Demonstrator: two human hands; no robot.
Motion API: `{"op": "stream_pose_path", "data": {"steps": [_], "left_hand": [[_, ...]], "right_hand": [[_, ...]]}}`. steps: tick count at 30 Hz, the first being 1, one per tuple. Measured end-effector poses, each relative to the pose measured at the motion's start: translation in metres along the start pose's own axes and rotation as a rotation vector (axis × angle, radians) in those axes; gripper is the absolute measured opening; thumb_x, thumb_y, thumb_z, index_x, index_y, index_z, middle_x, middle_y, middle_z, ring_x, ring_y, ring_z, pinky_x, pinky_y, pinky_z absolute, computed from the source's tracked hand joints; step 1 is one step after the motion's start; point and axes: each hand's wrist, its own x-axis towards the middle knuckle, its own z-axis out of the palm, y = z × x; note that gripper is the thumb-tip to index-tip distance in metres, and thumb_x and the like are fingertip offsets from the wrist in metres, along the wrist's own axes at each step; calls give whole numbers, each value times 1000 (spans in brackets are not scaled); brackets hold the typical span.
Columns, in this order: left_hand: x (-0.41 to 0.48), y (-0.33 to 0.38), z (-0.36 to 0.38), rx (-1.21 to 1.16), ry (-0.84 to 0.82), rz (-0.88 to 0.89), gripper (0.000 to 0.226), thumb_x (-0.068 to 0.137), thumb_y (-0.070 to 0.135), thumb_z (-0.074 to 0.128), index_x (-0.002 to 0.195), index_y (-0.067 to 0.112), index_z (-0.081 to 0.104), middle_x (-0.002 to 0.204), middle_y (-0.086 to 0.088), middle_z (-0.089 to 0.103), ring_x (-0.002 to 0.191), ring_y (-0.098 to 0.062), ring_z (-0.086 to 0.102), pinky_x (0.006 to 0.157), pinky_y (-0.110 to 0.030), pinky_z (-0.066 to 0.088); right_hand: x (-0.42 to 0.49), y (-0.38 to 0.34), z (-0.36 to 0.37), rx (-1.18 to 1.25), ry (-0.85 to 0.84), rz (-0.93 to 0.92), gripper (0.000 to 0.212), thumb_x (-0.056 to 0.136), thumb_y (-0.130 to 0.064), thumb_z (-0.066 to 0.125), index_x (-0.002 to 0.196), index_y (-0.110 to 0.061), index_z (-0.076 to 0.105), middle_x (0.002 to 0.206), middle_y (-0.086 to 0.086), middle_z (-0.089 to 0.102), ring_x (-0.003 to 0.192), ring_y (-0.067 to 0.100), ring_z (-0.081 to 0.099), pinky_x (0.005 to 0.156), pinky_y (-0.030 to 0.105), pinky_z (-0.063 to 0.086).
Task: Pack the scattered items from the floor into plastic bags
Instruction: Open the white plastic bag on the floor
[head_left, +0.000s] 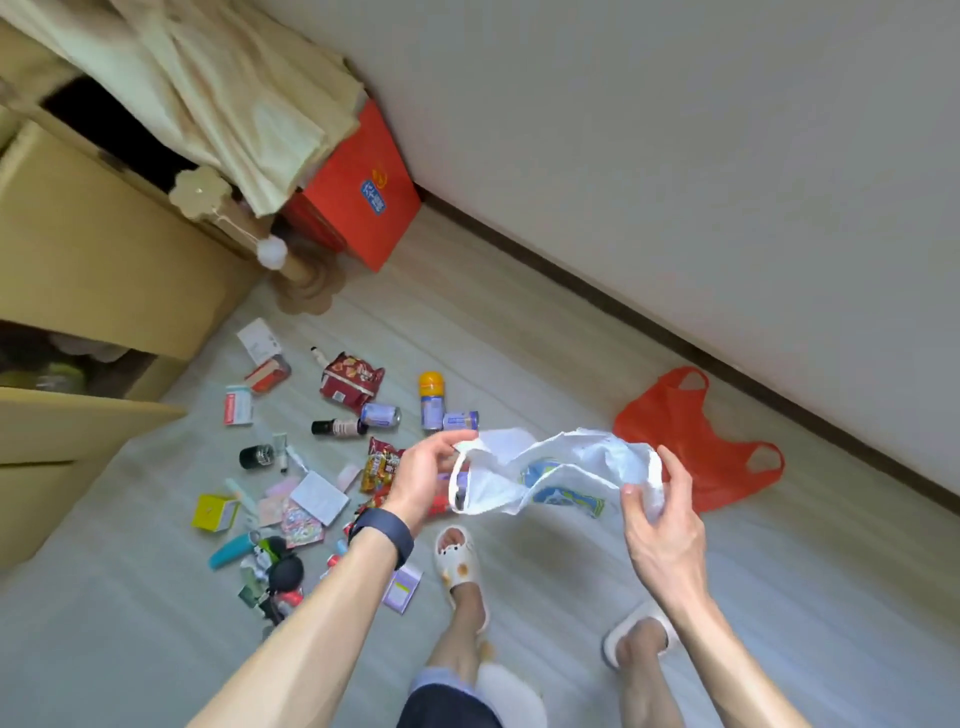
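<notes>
Many scattered items (350, 382) lie on the floor (519, 332) left of and beneath the left hand (423, 475), which pinches one end of a white plastic bag (550, 467). The bag hangs between the hands, long axis running left to right, its other end gripped in the curled fingers of the right hand (670, 499). Beyond lies a flat red plastic bag (685, 436), handles toward the wall; the left forearm hides some items, and the white bag's mouth is hard to make out.
</notes>
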Motion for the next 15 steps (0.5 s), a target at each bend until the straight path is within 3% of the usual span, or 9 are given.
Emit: {"op": "stream_pose_path", "data": {"steps": [3, 5, 7, 9, 11, 13, 15], "left_hand": [[31, -4, -21, -221, -66, -175, 42, 99, 30, 39, 115, 1, 64, 91, -12, 67, 57, -10, 62, 49, -16, 47], [44, -9, -27, -119, -92, -155, 49, 87, 50, 61, 114, 9, 64, 99, -8, 69, 81, -15, 68, 71, -26, 56], [70, -23, -26, 251, -87, -66, 48, 76, 41, 78, 114, 17, 60, 101, -2, 66, 91, -17, 66, 86, -30, 54], [96, -39, -21, 536, -89, 34, 30, 85, 17, 71, 112, 21, 57, 87, -4, 61, 70, -17, 58, 67, -22, 50], [124, -60, -15, 598, -78, 146, 19, 93, 11, 56, 104, 26, 58, 86, -13, 66, 58, -17, 56, 58, -29, 50], [162, -86, -9, 583, -37, 271, 22, 99, 11, 47, 99, 28, 61, 89, -8, 67, 53, -11, 59, 59, -34, 51], [193, -102, -11, 714, 55, 452, 29, 98, 6, 46, 97, 27, 66, 90, 0, 66, 62, -13, 61, 65, -29, 47]], "right_hand": [[0, 6, 51, -36, -25, 42, 56, 92, -25, 62, 142, -33, 39, 102, 0, 62, 96, 25, 56, 82, 31, 38], [2, 6, 64, -14, -67, -7, 60, 89, -21, 65, 142, -34, 40, 94, -8, 66, 87, 19, 61, 84, 33, 45], [18, 18, 85, -7, -67, -14, 59, 89, -19, 66, 141, -36, 42, 82, -15, 61, 75, 11, 59, 79, 29, 46], [34, 33, 100, -13, -48, -37, 47, 92, -19, 62, 133, -39, 51, 87, -17, 55, 78, 9, 57, 81, 27, 45], [51, 56, 110, -47, 3, -83, 33, 95, -15, 57, 116, -40, 62, 88, -11, 54, 82, 6, 55, 81, 25, 41], [72, 84, 118, -110, 66, -97, 30, 96, -13, 54, 106, -38, 68, 91, -7, 51, 79, 5, 53, 76, 25, 38], [93, 112, 121, -240, 91, -108, 30, 95, -14, 51, 107, -35, 69, 99, -6, 50, 78, 10, 54, 74, 30, 43]]}}
